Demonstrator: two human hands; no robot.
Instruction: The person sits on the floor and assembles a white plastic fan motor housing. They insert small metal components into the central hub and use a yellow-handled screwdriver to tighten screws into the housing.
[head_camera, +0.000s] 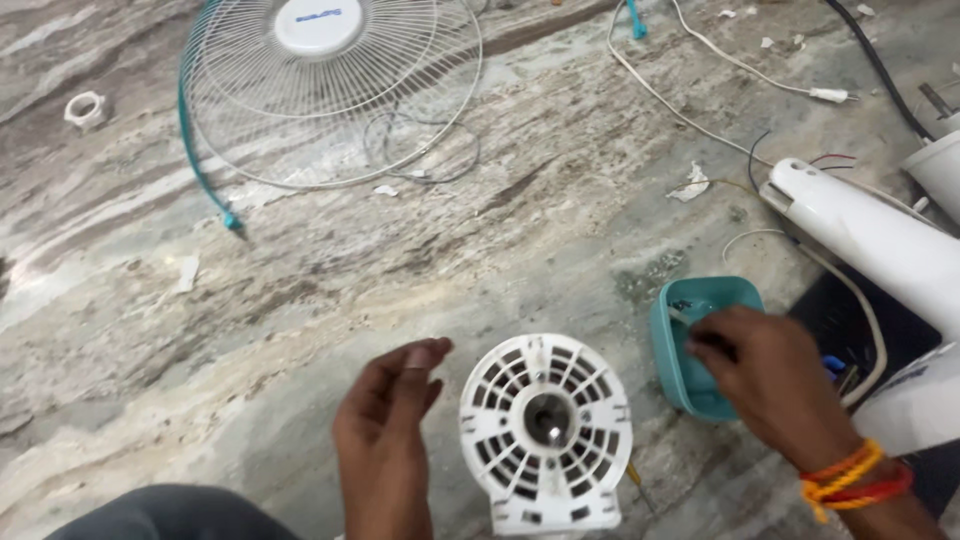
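Left hand (385, 440) open with fingers loosely spread just left of the white vented motor cover (545, 432) standing on the marble floor (300, 300), right hand (770, 385) pinched together inside the teal plastic cover (672, 350) beside the white fan stand (880, 240), wire fan guard (330, 90) well beyond.
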